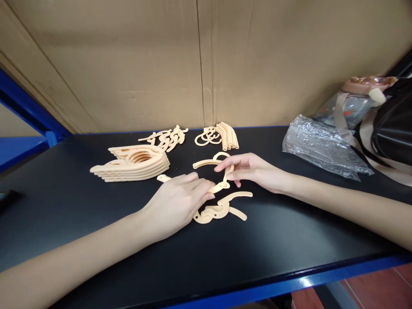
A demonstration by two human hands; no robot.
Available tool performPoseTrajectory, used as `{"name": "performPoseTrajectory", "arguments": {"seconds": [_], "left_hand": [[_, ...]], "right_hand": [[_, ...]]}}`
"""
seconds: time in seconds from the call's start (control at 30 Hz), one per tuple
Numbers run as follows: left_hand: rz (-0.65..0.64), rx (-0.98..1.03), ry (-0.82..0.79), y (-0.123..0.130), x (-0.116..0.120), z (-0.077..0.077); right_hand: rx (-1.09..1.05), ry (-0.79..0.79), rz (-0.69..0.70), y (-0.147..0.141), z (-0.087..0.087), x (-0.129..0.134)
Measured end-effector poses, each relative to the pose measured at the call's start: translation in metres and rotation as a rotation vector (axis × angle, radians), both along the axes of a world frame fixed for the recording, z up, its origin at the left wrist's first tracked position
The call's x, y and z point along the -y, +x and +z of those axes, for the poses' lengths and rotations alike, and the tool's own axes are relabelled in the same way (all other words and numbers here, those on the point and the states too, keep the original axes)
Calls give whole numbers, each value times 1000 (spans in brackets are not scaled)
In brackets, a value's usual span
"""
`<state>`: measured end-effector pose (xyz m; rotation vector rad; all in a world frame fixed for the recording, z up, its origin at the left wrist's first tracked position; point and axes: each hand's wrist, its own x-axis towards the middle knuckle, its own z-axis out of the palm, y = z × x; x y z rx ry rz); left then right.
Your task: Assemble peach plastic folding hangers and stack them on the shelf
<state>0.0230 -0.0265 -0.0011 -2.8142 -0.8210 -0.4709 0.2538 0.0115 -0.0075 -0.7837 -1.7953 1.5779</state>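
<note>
My left hand (183, 197) is closed over a beige plastic hanger arm (163, 178), whose ends stick out on both sides of the fingers. In my right hand (249, 171), a curved beige hanger hook (229, 174) is pinched between thumb and fingers. The hook's lower end touches the arm's right end. Just beyond the hands lies another hanger arm (206, 163), close to a curved loop piece (221, 155) partly behind my right fingers. Several loose hanger parts (217, 210) overlap on the table below the hands.
A neat stack of beige hangers (135, 165) stands at left. Behind it are piled hooks (170, 138); farther right, grouped arms (228, 136) and rings (209, 136). Crumpled clear plastic (317, 146), a bottle (350, 103) and a dark bag (392, 124) occupy the right. Cardboard (144, 64) backs the black table (264, 253).
</note>
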Motion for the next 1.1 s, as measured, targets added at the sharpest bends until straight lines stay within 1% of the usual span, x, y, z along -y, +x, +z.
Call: {"name": "performPoseTrajectory", "arguments": {"seconds": [0.1,0.43,0.53,0.63,0.7,0.83,1.1], "left_hand": [[-13,-7,72,1,1,0],[2,17,193,2,6,3],[11,27,128,1,5,3],[-41,34,39,-1,0,1],[-85,38,24,-2,-2,1],[-129,49,2,-2,-4,0],[-206,74,-70,-4,-4,2]], "right_hand": [[-20,20,-14,-1,-2,0],[-25,50,-88,-7,0,7],[-46,27,-85,-6,-1,7],[-69,-4,-56,-2,-2,5],[-76,-26,-11,1,-2,3],[-58,-51,84,5,1,1],[-77,-89,176,7,4,0]]}}
